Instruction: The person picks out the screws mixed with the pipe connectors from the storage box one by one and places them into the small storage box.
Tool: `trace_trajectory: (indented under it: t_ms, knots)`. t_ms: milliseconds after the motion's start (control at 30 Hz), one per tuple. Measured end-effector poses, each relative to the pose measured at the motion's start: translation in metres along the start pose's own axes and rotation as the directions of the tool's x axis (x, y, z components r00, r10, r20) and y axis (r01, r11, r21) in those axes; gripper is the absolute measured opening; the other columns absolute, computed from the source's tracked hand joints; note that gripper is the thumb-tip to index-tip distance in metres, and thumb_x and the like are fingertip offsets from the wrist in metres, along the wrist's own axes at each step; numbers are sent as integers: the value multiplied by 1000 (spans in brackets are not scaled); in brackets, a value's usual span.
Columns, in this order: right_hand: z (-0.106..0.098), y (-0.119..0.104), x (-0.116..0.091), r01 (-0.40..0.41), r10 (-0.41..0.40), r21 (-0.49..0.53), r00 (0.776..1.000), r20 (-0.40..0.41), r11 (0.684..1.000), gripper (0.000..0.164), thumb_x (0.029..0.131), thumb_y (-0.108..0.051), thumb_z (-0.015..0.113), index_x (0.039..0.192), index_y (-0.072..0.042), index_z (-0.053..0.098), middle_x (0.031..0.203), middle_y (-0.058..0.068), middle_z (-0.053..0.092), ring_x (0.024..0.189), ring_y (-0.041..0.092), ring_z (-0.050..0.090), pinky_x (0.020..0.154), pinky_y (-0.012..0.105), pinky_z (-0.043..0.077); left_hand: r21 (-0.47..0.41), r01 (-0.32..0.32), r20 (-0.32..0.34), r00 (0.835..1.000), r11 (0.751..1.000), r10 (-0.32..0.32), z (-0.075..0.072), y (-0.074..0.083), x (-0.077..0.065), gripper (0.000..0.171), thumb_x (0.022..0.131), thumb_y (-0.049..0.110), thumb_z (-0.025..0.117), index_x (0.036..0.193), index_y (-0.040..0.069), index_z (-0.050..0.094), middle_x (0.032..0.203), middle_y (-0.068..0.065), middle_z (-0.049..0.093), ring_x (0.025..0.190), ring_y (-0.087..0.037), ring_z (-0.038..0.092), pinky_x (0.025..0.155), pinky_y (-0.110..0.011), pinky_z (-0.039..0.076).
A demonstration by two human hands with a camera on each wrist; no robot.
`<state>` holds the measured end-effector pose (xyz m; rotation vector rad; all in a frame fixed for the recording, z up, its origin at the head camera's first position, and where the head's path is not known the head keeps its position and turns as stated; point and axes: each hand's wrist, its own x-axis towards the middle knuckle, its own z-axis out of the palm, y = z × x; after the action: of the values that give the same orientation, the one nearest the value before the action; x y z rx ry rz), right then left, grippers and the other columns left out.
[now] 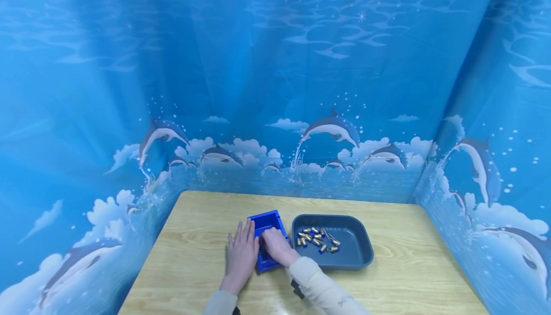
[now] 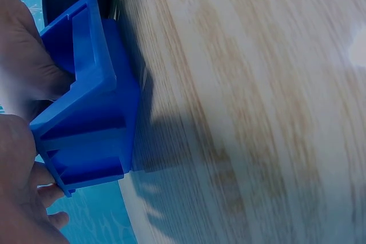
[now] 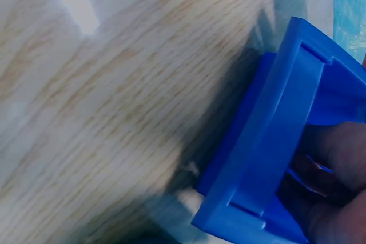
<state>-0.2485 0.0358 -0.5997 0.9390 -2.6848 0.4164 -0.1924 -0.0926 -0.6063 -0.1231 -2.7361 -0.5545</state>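
Note:
A blue plastic bin stands on the table, left of a dark tray. My left hand rests against the bin's left side with fingers fairly straight; in the left wrist view its fingers show beside the bin wall. My right hand reaches down into the bin. Seen from the right wrist, its fingers are bent low inside the blue bin. The fingertips are hidden, so whether they hold anything does not show. Something dark lies in the bin by the right hand, too small to make out.
The dark grey tray sits close to the bin's right side. Several small brass-coloured metal fittings with blue parts lie in its left half. Behind the wooden table hangs a blue curtain with dolphins on it.

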Motion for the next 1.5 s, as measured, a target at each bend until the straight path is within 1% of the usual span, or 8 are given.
trace_trajectory:
  t_ms: [300,567,667,833,1000,1267,1367,1500]
  knots:
    - [-3,0,-1,-8,8,-25,1000,-4,1000,20,78,0,73,64,-14,67,65,0,69,59,16,66,52,28,53,-6,-1,14,1000,1000,1,1,1,1,51,106,26,52,150,2,46,158,-14,41,149,-40,30,116,-71,24]
    - [-25,5,7,-157,146,271,987,61,950,6,87,-13,79,91,-9,80,86,1,78,79,14,74,75,25,58,6,-6,12,1000,1000,6,1,1,2,52,106,27,51,150,1,46,159,-14,41,149,-40,31,116,-71,25]
    - [-33,8,6,-269,234,477,963,132,837,9,90,-13,76,95,-5,79,86,6,78,73,19,74,66,24,59,10,-8,2,1000,1000,8,2,0,2,52,105,26,53,150,1,47,158,-14,42,148,-40,32,115,-71,26]
    - [-47,13,-1,-392,331,767,911,247,508,19,96,-6,68,104,10,73,92,25,75,76,39,74,63,36,64,1,-13,-9,1000,1000,13,2,-1,2,52,104,25,55,150,1,46,158,-15,42,148,-41,32,115,-72,25]
    - [-64,24,-7,-427,385,837,876,290,341,26,99,-6,64,113,15,68,98,31,73,83,43,74,72,45,64,-12,-1,12,1000,1000,1,2,-3,1,53,105,26,53,152,2,44,159,-14,40,150,-40,29,116,-71,23]
    - [-79,63,-18,-477,518,820,811,271,318,25,99,-6,64,113,13,69,101,30,72,84,40,74,75,48,64,-20,29,36,999,999,-28,2,-3,1,55,105,27,51,154,4,41,161,-13,36,151,-40,26,118,-70,21]
    - [-84,78,-24,-510,573,776,783,241,371,20,97,-6,67,109,10,72,96,25,74,83,40,74,74,49,63,-21,31,44,999,999,-30,2,-3,1,55,105,27,51,154,4,41,161,-13,36,151,-40,25,118,-70,21]
    - [-90,100,-34,-572,618,650,762,195,500,15,95,-9,70,104,2,75,92,17,76,83,39,74,71,47,63,-13,32,52,998,999,-32,1,-2,2,55,106,28,50,155,5,40,162,-12,35,152,-39,24,118,-69,21]
